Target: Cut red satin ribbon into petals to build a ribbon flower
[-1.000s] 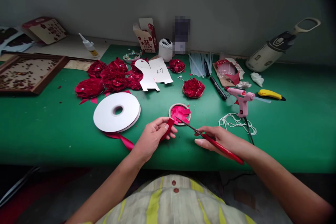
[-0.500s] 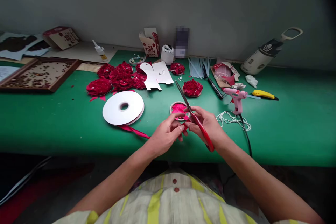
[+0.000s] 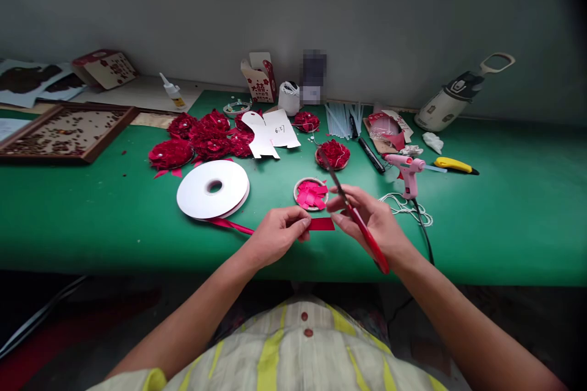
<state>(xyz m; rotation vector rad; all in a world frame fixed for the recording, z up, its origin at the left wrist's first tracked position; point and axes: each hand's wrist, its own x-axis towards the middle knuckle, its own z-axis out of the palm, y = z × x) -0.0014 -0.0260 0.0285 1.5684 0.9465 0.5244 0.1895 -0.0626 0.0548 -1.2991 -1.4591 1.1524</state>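
Note:
My left hand (image 3: 283,233) pinches a red ribbon (image 3: 323,224), whose short flat end sticks out to the right of my fingertips. On the other side the ribbon runs back to a white spool (image 3: 195,188) lying flat on the table. Scissors (image 3: 365,237) with red handles are in my right hand (image 3: 376,220), their blades pointing up and away, just right of the ribbon's end. Just beyond my hands sits a small round ring-shaped holder (image 3: 296,200) with cut red ribbon pieces (image 3: 312,193) inside.
Dark red ruffled flowers (image 3: 211,142) lie behind the spool, beside a white card (image 3: 263,134). At right are a pink glue gun (image 3: 409,174) with its cord, a yellow cutter (image 3: 454,165), a black marker (image 3: 370,154) and a bottle (image 3: 443,104). A wooden framed tray (image 3: 89,146) lies left.
My hands have moved apart. My right hand has drawn back to the right with the scissors, and the ribbon's end now lies stretched out from my left fingers.

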